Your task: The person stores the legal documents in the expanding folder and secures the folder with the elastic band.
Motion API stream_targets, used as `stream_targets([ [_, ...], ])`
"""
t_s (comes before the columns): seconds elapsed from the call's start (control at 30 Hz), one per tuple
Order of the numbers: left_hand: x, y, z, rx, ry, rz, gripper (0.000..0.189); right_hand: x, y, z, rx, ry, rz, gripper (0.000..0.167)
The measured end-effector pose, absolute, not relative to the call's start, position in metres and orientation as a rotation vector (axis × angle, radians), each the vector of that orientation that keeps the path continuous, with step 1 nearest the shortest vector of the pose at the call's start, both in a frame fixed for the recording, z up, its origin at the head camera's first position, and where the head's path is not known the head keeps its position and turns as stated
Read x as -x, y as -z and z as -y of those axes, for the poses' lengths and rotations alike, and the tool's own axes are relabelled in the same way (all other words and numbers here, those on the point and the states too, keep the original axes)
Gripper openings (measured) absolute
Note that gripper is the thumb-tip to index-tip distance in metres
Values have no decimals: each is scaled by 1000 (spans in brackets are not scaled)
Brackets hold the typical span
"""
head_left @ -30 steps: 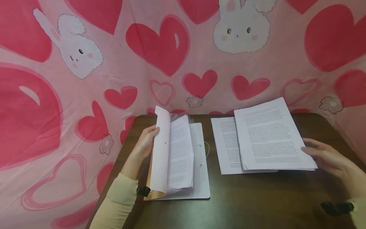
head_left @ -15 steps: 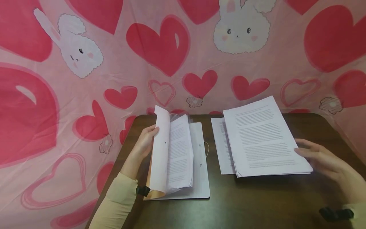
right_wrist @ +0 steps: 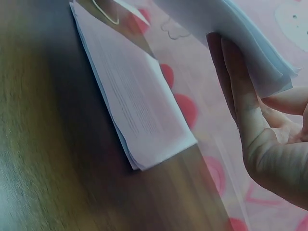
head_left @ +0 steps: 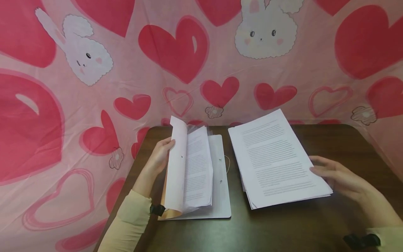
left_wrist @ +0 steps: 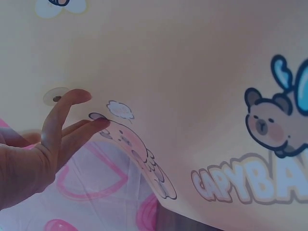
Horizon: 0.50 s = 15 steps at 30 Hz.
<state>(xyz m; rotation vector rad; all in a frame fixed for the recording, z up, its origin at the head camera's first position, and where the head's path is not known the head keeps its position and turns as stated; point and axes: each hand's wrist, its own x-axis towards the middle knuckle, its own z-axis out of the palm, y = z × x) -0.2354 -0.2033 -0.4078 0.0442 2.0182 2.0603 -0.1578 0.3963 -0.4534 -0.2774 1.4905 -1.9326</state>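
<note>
My left hand [head_left: 160,155] pinches the raised front cover [head_left: 175,168] of a file folder, thumb on its white inner side and fingers behind. In the left wrist view those fingers lie against the cover's outer face [left_wrist: 168,72], printed with cartoon capybaras. Printed sheets [head_left: 198,168] and clear plastic sit inside the folder, over its white back board [head_left: 223,199]. My right hand [head_left: 341,178] grips the right edge of a printed paper stack [head_left: 277,161], thumb on top. Underneath, a second paper stack [right_wrist: 130,96] lies on the table, almost fully hidden in the head view.
The brown wooden table [head_left: 267,231] ends at the back against a pink cloth [head_left: 220,70] with hearts and rabbits. A thin string loop [head_left: 228,164] sticks out from the folder's right edge, between folder and papers.
My right hand has moved left, bringing its paper stack over the one on the table and nearer the folder. My left hand and the folder cover have stayed in place.
</note>
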Motion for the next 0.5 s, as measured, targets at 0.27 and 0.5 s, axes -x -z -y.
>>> stream_targets([
  [0.27,235,409,204,-56,-2061,-2012,54,158,457,-375,325,1909,-1458,54],
  [0.5,235,409,204,-61,-2047,-2025,54,159,459,-357,390,1895,-1435,54],
])
